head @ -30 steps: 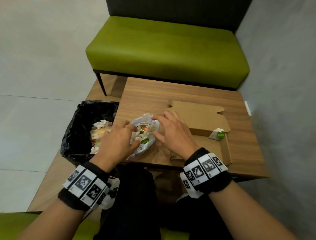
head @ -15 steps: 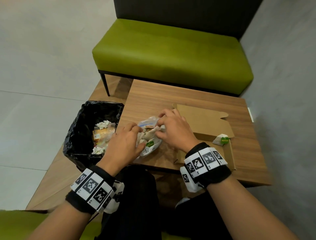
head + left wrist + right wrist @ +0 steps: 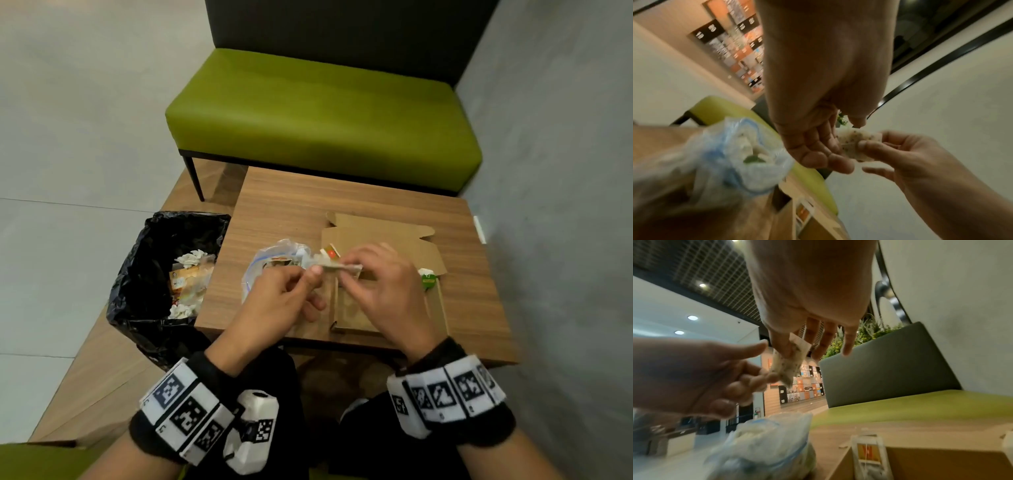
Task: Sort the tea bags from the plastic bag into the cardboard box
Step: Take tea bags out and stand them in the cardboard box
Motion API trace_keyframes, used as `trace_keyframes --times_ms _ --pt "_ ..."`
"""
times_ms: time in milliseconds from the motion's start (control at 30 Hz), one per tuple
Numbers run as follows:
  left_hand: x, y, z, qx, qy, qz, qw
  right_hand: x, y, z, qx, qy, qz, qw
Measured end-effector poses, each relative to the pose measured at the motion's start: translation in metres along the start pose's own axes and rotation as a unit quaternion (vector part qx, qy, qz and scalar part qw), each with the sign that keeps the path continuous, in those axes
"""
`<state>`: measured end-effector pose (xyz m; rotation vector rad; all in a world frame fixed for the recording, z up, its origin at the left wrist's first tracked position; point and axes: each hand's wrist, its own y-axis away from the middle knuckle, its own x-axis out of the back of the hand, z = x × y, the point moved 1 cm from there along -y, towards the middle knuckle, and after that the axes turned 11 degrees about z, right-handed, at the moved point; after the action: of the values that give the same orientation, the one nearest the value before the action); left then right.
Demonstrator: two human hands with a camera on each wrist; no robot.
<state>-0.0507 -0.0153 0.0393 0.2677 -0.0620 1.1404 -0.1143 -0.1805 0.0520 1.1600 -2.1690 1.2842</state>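
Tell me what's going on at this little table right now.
A person is sorting tea bags. Both hands hold one speckled tea bag above the wooden table: the left hand pinches one end, the right hand the other. The clear plastic bag with more tea bags lies on the table by the left hand. The open cardboard box sits beside it, with a green-tagged tea bag already at its right side. A black bin stands left of the table.
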Motion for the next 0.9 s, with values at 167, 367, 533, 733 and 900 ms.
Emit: trace_keyframes --times_ms 167,367,533,733,900 --pt "-0.017 0.001 -0.011 0.034 0.122 -0.042 0.991 0.000 0.033 0.006 0.116 0.040 -0.014 0.992" --pt "-0.024 0.000 -0.020 0.029 0.102 -0.017 0.994 0.007 0.041 0.019 0.055 0.003 -0.051 0.997" --pt "-0.028 0.000 -0.022 0.045 0.112 -0.007 0.993 0.008 0.042 0.030 0.046 -0.020 -0.059 0.997" --pt "-0.026 -0.003 -0.027 0.055 0.084 0.023 0.995 0.020 0.034 0.038 -0.136 -0.168 -0.025 0.976" --pt "-0.022 -0.006 -0.035 0.051 0.039 0.041 0.997 0.028 0.020 0.058 -0.295 -0.226 -0.020 0.928"
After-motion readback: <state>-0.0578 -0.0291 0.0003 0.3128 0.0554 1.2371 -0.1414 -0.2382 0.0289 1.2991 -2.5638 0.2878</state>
